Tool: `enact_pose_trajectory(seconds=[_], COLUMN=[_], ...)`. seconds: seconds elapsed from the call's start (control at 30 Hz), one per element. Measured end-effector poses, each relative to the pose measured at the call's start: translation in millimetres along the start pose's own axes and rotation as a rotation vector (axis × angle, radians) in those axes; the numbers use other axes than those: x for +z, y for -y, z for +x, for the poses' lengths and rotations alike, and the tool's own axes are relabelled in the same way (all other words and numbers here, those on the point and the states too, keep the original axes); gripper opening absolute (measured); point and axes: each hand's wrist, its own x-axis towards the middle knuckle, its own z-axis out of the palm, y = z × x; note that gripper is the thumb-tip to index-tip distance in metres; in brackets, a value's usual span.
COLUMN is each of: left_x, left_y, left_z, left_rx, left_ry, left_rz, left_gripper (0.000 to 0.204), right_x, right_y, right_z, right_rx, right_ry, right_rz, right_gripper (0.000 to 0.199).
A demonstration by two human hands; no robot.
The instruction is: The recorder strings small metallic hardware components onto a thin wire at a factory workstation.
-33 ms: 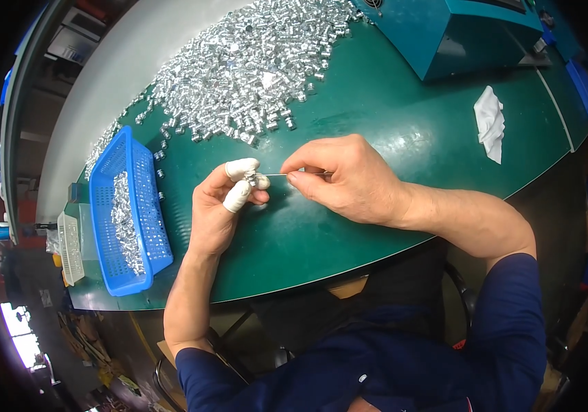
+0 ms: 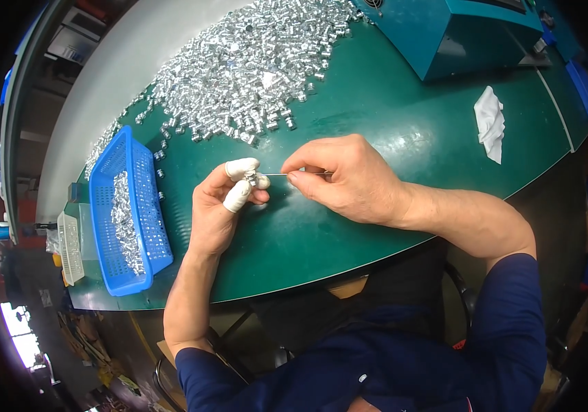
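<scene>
My left hand [image 2: 215, 206] wears white finger cots on several fingertips. It pinches a small silver metal part [image 2: 251, 178], mostly hidden by the fingers. From the right, my right hand [image 2: 356, 180] grips a thin metal rod [image 2: 277, 174] between thumb and forefinger. The rod's left end reaches the part; whether it enters it I cannot tell. Both hands are just above the green tabletop [image 2: 294, 240]. Beyond them spreads a large heap of small silver metal parts [image 2: 239, 75].
Left of my left hand stands a blue plastic basket [image 2: 144, 206] with similar parts inside. Beside it is a smaller white basket [image 2: 71, 247]. A teal machine housing [image 2: 472, 44] stands at the far right, with a crumpled white cloth [image 2: 490, 123] nearer on the table.
</scene>
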Motion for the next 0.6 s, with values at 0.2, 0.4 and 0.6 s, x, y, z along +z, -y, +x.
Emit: enact_pose_trajectory(seconds=[0.2, 0.4, 0.6], left_x=[4, 9, 11], left_y=[-3, -1, -9], left_z=[-4, -2, -1], left_rx=[0.013, -0.016, 0.013], left_ry=[-0.003, -0.021, -0.039], left_rz=[0.091, 0.154, 0.193], left_gripper=[0.029, 0.027, 0.026], right_x=[2, 3, 5], right_y=[2, -2, -1], right_z=[-2, -5, 0], right_rx=[-0.012, 0.227, -0.138], right_ry=[0.017, 0.095, -0.014], right_rz=[-0.036, 0.08, -0.196], right_gripper=[0.011, 0.01, 0.009])
